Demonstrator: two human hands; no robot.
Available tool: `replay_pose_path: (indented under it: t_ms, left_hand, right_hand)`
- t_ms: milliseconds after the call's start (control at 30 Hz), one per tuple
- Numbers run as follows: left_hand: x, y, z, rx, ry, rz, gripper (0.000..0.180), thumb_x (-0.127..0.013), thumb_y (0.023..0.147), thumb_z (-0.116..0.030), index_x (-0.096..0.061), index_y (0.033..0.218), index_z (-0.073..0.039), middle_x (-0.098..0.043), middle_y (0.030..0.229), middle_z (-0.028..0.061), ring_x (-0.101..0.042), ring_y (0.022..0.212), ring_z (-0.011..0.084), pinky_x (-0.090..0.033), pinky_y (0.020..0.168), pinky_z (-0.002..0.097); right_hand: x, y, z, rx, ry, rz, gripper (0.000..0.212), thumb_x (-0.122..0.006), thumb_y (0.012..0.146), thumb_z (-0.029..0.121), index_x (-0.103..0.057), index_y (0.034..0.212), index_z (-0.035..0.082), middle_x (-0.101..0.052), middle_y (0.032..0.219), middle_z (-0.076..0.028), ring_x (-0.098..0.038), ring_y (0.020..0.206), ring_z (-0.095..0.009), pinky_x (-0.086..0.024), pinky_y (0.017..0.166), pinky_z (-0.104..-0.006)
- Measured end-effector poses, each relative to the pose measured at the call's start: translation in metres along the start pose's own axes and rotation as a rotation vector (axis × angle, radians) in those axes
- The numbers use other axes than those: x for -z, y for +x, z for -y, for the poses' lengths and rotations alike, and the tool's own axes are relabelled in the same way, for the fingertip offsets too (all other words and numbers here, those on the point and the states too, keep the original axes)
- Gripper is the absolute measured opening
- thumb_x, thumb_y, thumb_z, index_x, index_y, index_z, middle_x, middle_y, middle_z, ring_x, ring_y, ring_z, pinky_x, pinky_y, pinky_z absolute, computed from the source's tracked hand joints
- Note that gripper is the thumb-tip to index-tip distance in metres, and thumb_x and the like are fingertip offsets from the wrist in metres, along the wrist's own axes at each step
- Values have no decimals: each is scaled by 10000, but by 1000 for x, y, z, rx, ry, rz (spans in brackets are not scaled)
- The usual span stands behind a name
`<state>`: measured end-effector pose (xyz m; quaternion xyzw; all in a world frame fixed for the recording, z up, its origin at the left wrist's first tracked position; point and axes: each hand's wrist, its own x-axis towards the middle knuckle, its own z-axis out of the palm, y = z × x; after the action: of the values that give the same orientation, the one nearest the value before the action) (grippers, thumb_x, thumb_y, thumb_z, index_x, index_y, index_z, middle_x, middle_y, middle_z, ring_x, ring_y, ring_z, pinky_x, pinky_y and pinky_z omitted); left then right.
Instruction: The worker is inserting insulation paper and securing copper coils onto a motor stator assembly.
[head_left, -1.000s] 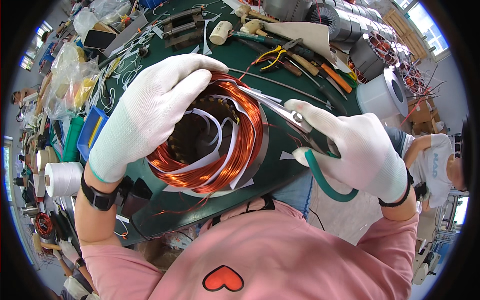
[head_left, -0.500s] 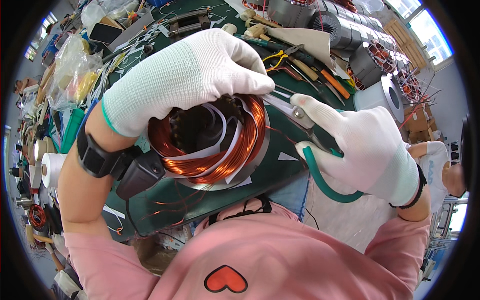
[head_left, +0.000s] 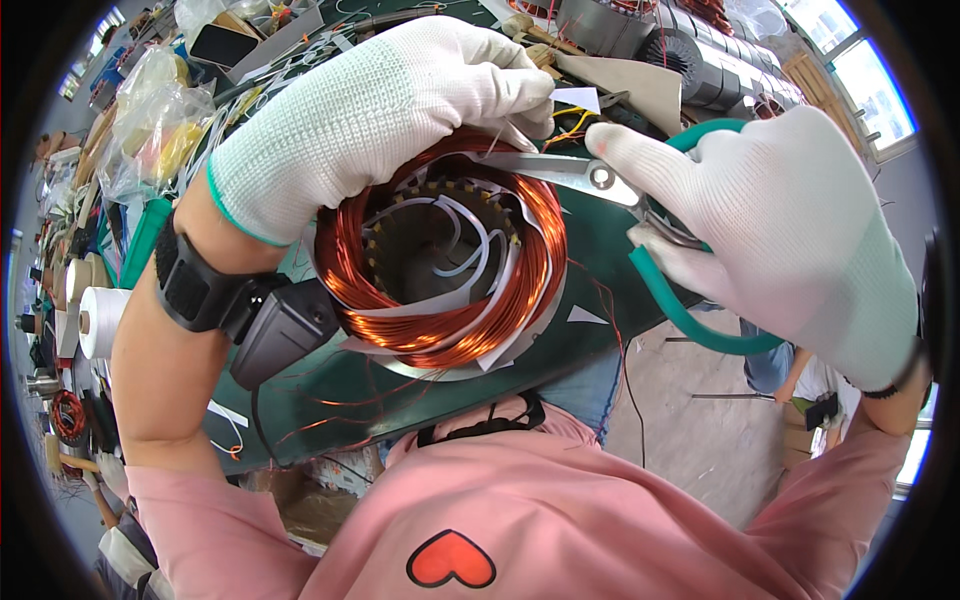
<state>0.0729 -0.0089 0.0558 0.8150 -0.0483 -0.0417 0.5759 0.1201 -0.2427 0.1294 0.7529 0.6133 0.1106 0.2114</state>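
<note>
A stator (head_left: 548, 345) with thick copper coil windings (head_left: 405, 335) stands in front of me, white insulating strips tucked round the coils. My left hand (head_left: 460, 85), in a white knit glove, arches over its far left side. Its fingers are pinched together, with a small white piece of insulating paper (head_left: 577, 98) at their tips. My right hand (head_left: 770, 215), gloved too, grips a pair of scissors (head_left: 570, 172) with green handles. The blades point left over the far right rim of the coils, below the left fingertips. They look nearly together.
Thin copper leads (head_left: 607, 290) trail off the stator over the green table (head_left: 640, 325). A paper scrap (head_left: 585, 315) lies to its right. Yellow-handled pliers (head_left: 575, 125) and metal stator cores (head_left: 700, 60) are behind. Plastic bags (head_left: 150, 120) and a white spool (head_left: 100, 322) stand left.
The scissors have moved up and left, onto the coils' far edge, and the right hand has risen with them. My left hand has lifted slightly; a white paper piece now shows at its fingertips.
</note>
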Motion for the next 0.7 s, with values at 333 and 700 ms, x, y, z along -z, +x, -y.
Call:
replay_pose_path:
  t_ms: [333,700]
  left_hand:
    - [-4,2,-22,158,-144,-22,377,-605,1056,-348,-681,1111,18,-707,1022,74,-680,967,151,-539,879,283]
    - [10,0,-7,40,-222,-27,378,-525,1101,-310,-658,1131,43,-717,1017,65,-659,882,125,-530,850,269]
  right_hand:
    - [-11,7,10,39,-180,-198,491,-773,837,285,-676,1295,133,-588,662,-45,-621,564,-233,-465,529,-371]
    - [-13,50,0,198,-641,-102,319,-704,877,215,-683,1186,134,-569,623,-41,-642,549,-210,-473,523,-350]
